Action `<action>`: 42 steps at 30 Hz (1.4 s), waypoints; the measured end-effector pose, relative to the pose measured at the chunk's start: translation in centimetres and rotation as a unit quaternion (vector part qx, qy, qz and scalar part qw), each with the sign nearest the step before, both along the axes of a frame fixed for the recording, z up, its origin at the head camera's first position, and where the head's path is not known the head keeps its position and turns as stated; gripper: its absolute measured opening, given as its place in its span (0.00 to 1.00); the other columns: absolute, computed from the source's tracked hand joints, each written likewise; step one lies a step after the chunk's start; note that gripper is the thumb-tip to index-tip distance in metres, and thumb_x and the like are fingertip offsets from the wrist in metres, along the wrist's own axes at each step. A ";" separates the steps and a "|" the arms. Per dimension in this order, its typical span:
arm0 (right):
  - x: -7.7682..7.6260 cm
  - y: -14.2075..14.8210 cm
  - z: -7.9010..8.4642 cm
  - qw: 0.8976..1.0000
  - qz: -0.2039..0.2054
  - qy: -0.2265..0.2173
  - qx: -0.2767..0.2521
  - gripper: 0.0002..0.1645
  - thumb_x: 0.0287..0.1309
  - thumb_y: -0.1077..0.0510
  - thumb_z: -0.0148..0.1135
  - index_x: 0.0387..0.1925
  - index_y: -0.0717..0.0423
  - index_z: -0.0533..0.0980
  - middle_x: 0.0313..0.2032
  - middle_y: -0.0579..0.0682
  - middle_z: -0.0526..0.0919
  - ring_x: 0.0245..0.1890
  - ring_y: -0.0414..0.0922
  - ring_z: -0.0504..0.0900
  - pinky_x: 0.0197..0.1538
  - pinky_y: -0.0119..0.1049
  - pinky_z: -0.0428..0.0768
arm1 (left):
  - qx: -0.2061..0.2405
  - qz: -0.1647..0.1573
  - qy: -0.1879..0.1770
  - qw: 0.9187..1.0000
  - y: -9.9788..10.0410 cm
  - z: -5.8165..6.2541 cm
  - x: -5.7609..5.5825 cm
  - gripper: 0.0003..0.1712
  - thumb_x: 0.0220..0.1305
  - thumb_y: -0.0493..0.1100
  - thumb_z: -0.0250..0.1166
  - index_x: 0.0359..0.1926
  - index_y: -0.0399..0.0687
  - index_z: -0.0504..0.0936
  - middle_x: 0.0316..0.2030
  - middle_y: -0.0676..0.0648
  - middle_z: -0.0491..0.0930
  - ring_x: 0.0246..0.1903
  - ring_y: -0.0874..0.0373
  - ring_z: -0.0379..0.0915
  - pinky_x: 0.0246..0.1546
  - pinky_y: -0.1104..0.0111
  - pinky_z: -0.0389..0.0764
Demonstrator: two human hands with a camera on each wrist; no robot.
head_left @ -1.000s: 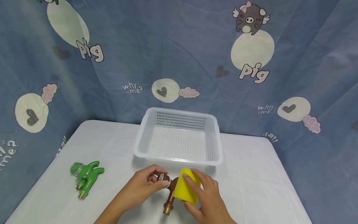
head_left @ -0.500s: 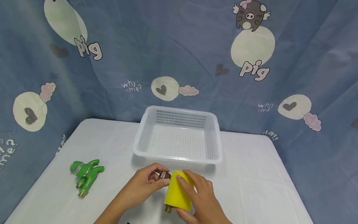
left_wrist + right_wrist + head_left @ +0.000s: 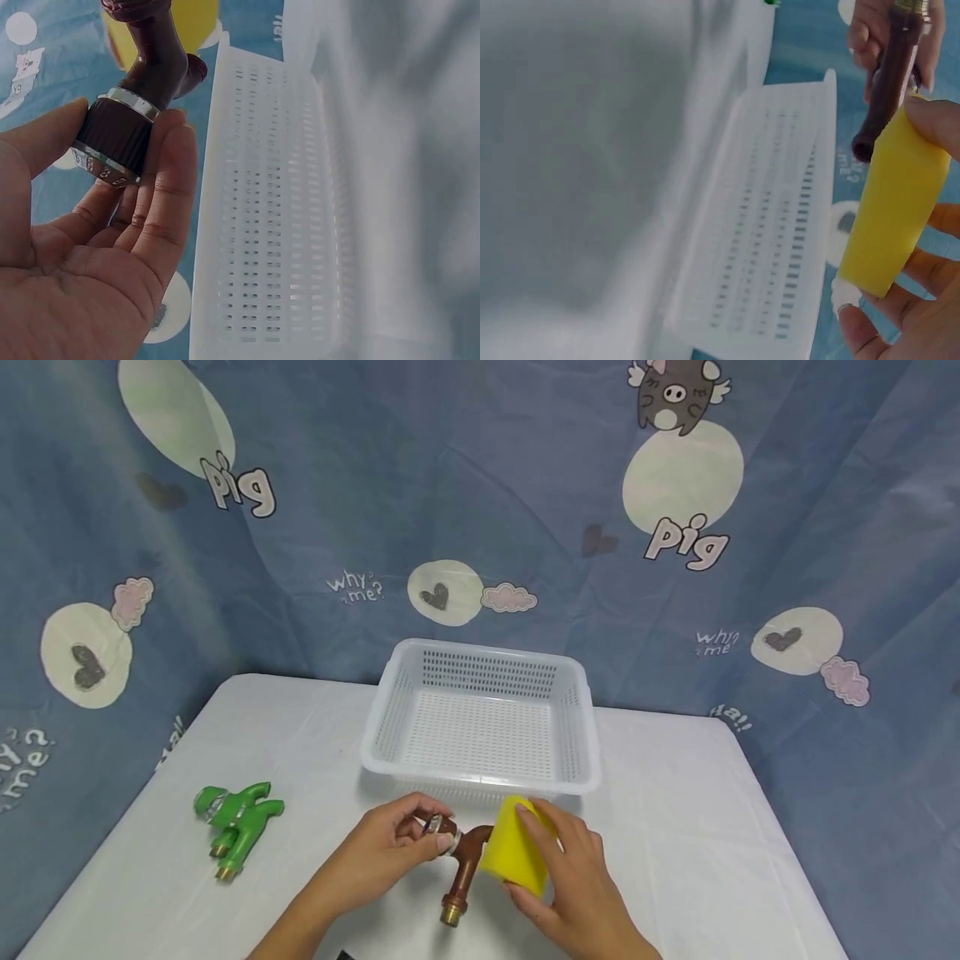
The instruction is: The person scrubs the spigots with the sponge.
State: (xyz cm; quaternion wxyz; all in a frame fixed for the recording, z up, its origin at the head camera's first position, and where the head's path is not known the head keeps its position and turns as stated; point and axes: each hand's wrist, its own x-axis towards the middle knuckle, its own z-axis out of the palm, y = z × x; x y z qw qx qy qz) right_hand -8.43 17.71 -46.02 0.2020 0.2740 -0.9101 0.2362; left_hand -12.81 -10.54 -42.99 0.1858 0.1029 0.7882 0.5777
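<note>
within left grip (image 3: 392, 845), brown faucet (image 3: 466, 863) by knob (image 3: 116, 135)

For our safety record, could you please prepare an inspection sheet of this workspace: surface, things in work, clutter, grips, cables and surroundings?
Surface: white-covered table, faintly creased.
Job's things: brown faucet, brass end toward the person; yellow sponge by its spout, contact unclear.
Clutter: green faucet lies at left, showing two spouts, one unit or two unclear; white perforated basket stands toward the back; small dark item at the picture's bottom edge, too cut off to identify.
Grips: left grip holds the faucet's knob; right grip holds the sponge.
Cables: nothing seen.
Surroundings: blue curtain with "pig" prints behind the table.
</note>
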 end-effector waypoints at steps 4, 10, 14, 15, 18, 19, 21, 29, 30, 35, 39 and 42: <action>0.3 -0.8 0.3 0.999 0.031 -0.006 0.003 0.47 0.65 0.34 0.68 0.78 0.45 0.64 0.73 0.49 0.67 0.66 0.47 0.70 0.55 0.45 0.72 | 0.024 -0.009 -0.002 1.000 0.2 -0.1 -0.1 0.23 0.68 0.53 0.73 0.57 0.47 0.82 0.38 0.46 0.82 0.38 0.51 0.82 0.42 0.62 0.88; 0.8 -1.5 0.3 0.998 0.048 -0.033 0.024 0.51 0.61 0.36 0.73 0.79 0.43 0.62 0.74 0.46 0.66 0.67 0.45 0.70 0.58 0.47 0.74 | 0.049 -0.025 -0.005 0.998 0.4 -0.3 -0.1 0.22 0.71 0.50 0.71 0.58 0.42 0.80 0.39 0.45 0.85 0.40 0.50 0.85 0.44 0.62 0.88; 0.6 -0.8 -0.3 0.999 0.025 -0.016 0.026 0.55 0.55 0.39 0.77 0.79 0.46 0.63 0.73 0.48 0.68 0.66 0.47 0.71 0.56 0.46 0.74 | 0.049 -0.023 -0.003 0.999 0.2 -0.5 -0.1 0.23 0.71 0.51 0.71 0.59 0.42 0.80 0.34 0.44 0.85 0.41 0.49 0.86 0.43 0.65 0.88; 0.5 -0.6 -0.5 0.999 0.018 -0.010 0.028 0.55 0.55 0.39 0.77 0.79 0.46 0.63 0.72 0.49 0.68 0.65 0.47 0.71 0.56 0.46 0.74 | 0.048 -0.022 -0.002 0.999 0.1 -0.6 -0.1 0.24 0.71 0.51 0.71 0.59 0.42 0.80 0.33 0.44 0.85 0.41 0.48 0.87 0.43 0.65 0.87; 0.5 -0.1 -0.6 0.999 -0.002 0.000 0.033 0.56 0.51 0.40 0.79 0.78 0.47 0.64 0.71 0.50 0.69 0.65 0.48 0.71 0.54 0.46 0.74 | 0.048 -0.020 0.000 0.999 0.1 -0.7 -0.1 0.24 0.70 0.52 0.71 0.59 0.42 0.80 0.33 0.43 0.84 0.42 0.46 0.87 0.44 0.65 0.87; 0.6 0.0 -0.5 0.999 -0.005 -0.003 0.034 0.57 0.51 0.40 0.80 0.78 0.46 0.64 0.71 0.50 0.69 0.65 0.48 0.71 0.55 0.45 0.74 | 0.050 -0.021 -0.001 0.999 0.1 -0.7 -0.1 0.25 0.71 0.52 0.71 0.59 0.41 0.80 0.33 0.43 0.84 0.42 0.46 0.87 0.44 0.65 0.87; 0.7 0.2 -0.2 1.000 0.003 -0.006 0.026 0.56 0.51 0.41 0.80 0.78 0.45 0.64 0.72 0.49 0.68 0.66 0.47 0.70 0.57 0.46 0.73 | 0.052 -0.023 0.001 0.998 0.2 -0.8 -0.2 0.25 0.71 0.52 0.71 0.59 0.42 0.80 0.33 0.43 0.84 0.42 0.46 0.87 0.44 0.66 0.87; 0.9 -0.5 0.2 0.996 0.066 0.036 0.040 0.47 0.64 0.37 0.70 0.77 0.48 0.64 0.73 0.53 0.66 0.66 0.50 0.70 0.57 0.49 0.77 | 0.064 -0.033 -0.003 0.997 0.4 -0.8 -0.4 0.25 0.71 0.52 0.71 0.60 0.42 0.79 0.41 0.44 0.85 0.43 0.47 0.86 0.46 0.59 0.88; 0.7 -0.5 0.1 0.996 0.063 0.038 0.041 0.48 0.62 0.38 0.72 0.77 0.49 0.65 0.73 0.53 0.66 0.66 0.50 0.70 0.57 0.49 0.77 | 0.064 -0.035 -0.004 0.997 0.4 -0.8 -0.4 0.25 0.71 0.52 0.71 0.60 0.42 0.79 0.41 0.43 0.85 0.43 0.46 0.86 0.46 0.58 0.88; 0.2 0.1 -0.3 0.998 0.022 0.025 0.047 0.56 0.50 0.46 0.82 0.77 0.49 0.65 0.72 0.54 0.67 0.68 0.53 0.70 0.60 0.52 0.77 | 0.058 -0.033 0.001 0.998 0.2 -0.6 -0.4 0.25 0.71 0.51 0.70 0.60 0.41 0.79 0.37 0.42 0.84 0.42 0.43 0.86 0.45 0.60 0.88; 0.2 0.6 -0.4 0.999 0.011 0.022 0.039 0.55 0.51 0.46 0.81 0.77 0.50 0.65 0.73 0.54 0.68 0.68 0.54 0.69 0.66 0.51 0.73 | 0.064 -0.036 -0.006 0.997 0.3 -0.6 -0.4 0.28 0.72 0.50 0.70 0.62 0.36 0.77 0.38 0.43 0.85 0.43 0.45 0.87 0.45 0.65 0.88; 0.2 0.6 -0.3 0.998 0.042 0.038 0.024 0.53 0.54 0.45 0.79 0.77 0.52 0.65 0.73 0.54 0.67 0.68 0.53 0.69 0.71 0.44 0.67 | 0.061 -0.035 -0.006 0.998 0.4 -0.6 -0.5 0.28 0.72 0.51 0.70 0.62 0.37 0.77 0.39 0.45 0.87 0.43 0.45 0.87 0.45 0.66 0.87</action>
